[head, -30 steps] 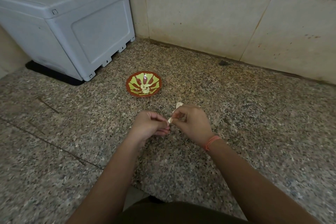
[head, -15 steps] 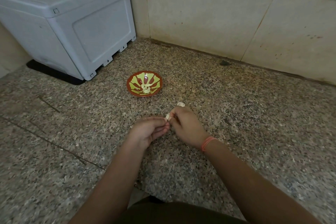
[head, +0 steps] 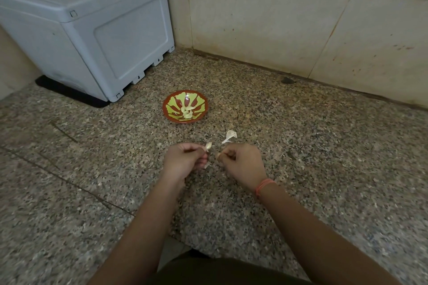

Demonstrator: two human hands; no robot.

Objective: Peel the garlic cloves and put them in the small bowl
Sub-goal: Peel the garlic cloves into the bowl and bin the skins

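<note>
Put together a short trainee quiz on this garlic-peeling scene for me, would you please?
1. True or false: the small bowl is empty.
2. Multiple choice: which hand pinches the garlic clove? A) left B) right C) neither
3. Fill in: the orange band sits on the ___ wrist.
Key: 1. False, peeled cloves lie in it. 2. A, the left hand. 3. right.
</note>
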